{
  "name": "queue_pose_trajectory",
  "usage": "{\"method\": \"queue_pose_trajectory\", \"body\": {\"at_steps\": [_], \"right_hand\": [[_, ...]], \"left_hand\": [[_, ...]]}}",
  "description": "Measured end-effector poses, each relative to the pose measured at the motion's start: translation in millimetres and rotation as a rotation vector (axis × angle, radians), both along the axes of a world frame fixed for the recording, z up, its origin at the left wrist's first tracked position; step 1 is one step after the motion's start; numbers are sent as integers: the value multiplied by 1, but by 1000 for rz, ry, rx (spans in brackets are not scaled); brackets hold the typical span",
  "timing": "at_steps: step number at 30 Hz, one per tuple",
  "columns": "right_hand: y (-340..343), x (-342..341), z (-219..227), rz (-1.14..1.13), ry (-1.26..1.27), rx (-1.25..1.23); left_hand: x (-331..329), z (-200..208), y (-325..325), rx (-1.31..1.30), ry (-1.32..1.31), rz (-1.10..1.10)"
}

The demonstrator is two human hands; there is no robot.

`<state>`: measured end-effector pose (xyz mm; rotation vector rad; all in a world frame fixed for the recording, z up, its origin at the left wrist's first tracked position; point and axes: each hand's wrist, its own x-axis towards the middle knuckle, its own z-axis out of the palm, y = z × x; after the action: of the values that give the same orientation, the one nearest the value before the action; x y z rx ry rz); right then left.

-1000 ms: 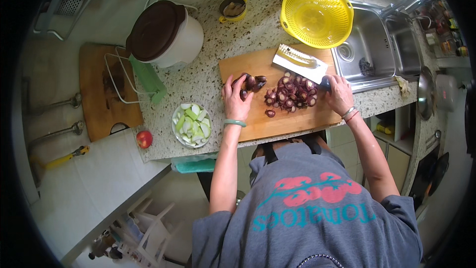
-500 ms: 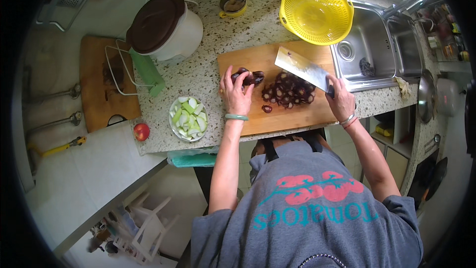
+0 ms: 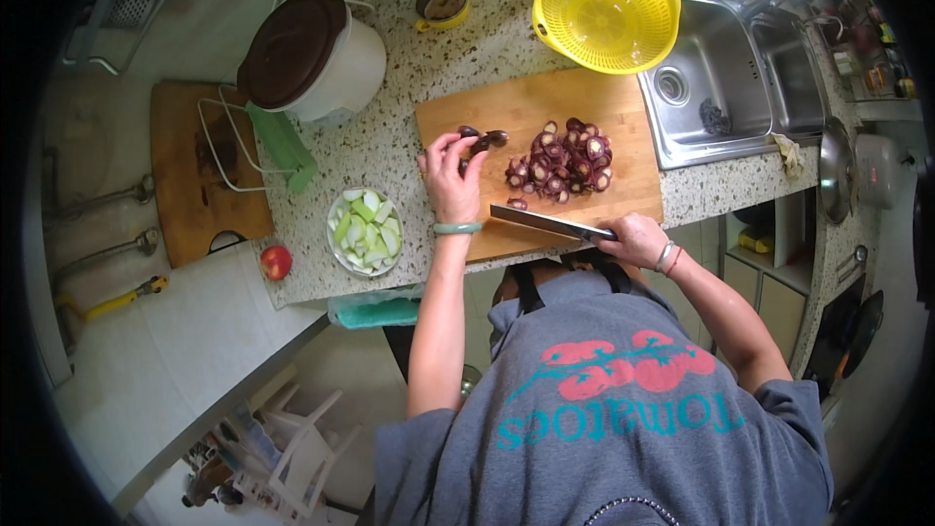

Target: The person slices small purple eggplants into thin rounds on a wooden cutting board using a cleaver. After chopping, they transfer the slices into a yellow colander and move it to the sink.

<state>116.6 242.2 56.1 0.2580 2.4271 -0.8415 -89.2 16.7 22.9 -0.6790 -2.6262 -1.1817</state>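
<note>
My left hand (image 3: 453, 183) curls its fingertips around dark purple, glossy vegetable pieces (image 3: 492, 139) at the left side of the wooden cutting board (image 3: 487, 102). Its fingers hide part of them. The handle of a cleaver (image 3: 545, 222) is gripped in my right hand (image 3: 635, 241) at the board's near edge. The blade points left, seen nearly edge-on, and its tip comes close to my left wrist. Beyond the blade lies a heap of purple-skinned slices (image 3: 565, 161) with pale centres. One loose slice (image 3: 517, 204) rests just past the blade.
A yellow colander (image 3: 672, 10) stands behind the board, beside the steel sink (image 3: 726, 58). Left of the board are a bowl of pale green pieces (image 3: 366, 232), a red apple (image 3: 276, 263) and a white pot with a brown lid (image 3: 292, 49). A small yellow-handled dish (image 3: 443, 6) sits at the back.
The cleaver has come from the heap's far side down to the board's near edge, turning edge-on. My right hand moved nearer and left. My left hand stays on the purple pieces.
</note>
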Motion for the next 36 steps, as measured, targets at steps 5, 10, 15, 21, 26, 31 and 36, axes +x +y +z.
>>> {"method": "queue_pose_trajectory", "body": {"at_steps": [5,10,15,21,26,31,36], "right_hand": [[3,-6,-7,-233,-54,-116],[6,-16,13,-338,-175,-115],[-5,-15,-2,-227,37,-110],[-13,-20,-4,-129,103,0],[-19,-20,-9,-110,134,-58],[-15,-19,-7,-112,86,-83],[-19,-10,0,-36,131,-11]], "left_hand": [[29,8,-27,201,-315,5],[64,-17,-30,-12,-208,-341],[76,-32,-27,-89,-162,-413],[98,-23,-13,129,-239,-37],[107,-33,3,76,-290,50],[111,-47,-5,29,-207,-81],[119,-36,5,157,-163,3]]}}
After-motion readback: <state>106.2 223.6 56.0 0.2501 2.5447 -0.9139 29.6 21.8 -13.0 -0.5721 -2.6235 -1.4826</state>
